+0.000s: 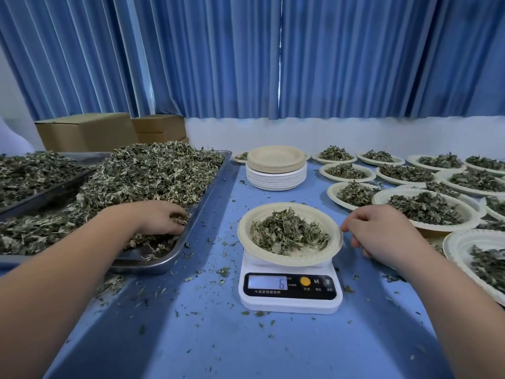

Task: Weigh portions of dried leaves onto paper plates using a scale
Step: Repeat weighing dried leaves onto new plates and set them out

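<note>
Only one view here, the cam on my head, looking forward and down across the blue table [207,337]. It's wide-angle, so the edges bend a bit. It's pretty close in: my forearms come in from the lower left and lower right corners. My left hand [161,217] is in the dried leaves [153,173] mid-left and my right hand [382,233] is mid-right. The scale [289,291] sits just below centre frame, and the top half is all blue curtains [246,56] at the far side.
</note>
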`<state>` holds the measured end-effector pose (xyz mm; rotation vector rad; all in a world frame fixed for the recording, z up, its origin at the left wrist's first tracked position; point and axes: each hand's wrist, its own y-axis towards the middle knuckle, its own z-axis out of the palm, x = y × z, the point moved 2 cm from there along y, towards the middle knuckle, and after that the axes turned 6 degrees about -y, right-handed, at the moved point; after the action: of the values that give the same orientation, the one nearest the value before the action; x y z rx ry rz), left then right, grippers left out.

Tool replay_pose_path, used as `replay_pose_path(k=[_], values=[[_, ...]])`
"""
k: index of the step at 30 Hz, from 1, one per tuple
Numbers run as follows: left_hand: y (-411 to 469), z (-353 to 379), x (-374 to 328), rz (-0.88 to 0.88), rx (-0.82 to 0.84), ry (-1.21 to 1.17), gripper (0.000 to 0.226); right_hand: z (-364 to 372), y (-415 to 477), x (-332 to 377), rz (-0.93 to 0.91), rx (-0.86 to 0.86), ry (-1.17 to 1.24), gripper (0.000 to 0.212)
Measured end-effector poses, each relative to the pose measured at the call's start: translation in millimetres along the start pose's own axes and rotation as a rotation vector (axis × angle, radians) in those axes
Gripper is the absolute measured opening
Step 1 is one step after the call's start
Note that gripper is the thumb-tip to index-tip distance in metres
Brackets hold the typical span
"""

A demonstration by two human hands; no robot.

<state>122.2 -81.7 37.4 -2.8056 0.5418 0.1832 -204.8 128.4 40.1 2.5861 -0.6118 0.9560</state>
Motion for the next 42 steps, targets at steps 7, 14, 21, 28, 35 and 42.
replay_pose_path(k=[7,14,21,28,35,42], values=[[-30,5,-10,0.101,-0.157,0.160,0.043,0,-3,1,0.003,0.004,0.022,0.031],[-45,-14,-6,0.146,-0.367,-0.020,0.020,-5,-5,0,0.020,0.001,0.001,0.026],[-50,-17,-8,0.054,-0.365,-0.016,0.028,-6,-5,0,0.034,0.014,0.012,0.026],[-47,-12,-3,0.027,-0.397,-0.196,0.023,-6,-5,-1,0.032,0.022,0.022,0.026],[-47,-20,-7,0.061,-0.539,-0.079,0.033,-4,-4,-1,0.040,0.020,0.042,0.029],[-43,-23,-31,0.132,-0.485,-0.097,0.041,-4,-2,-2,0.045,0.013,0.059,0.029]])
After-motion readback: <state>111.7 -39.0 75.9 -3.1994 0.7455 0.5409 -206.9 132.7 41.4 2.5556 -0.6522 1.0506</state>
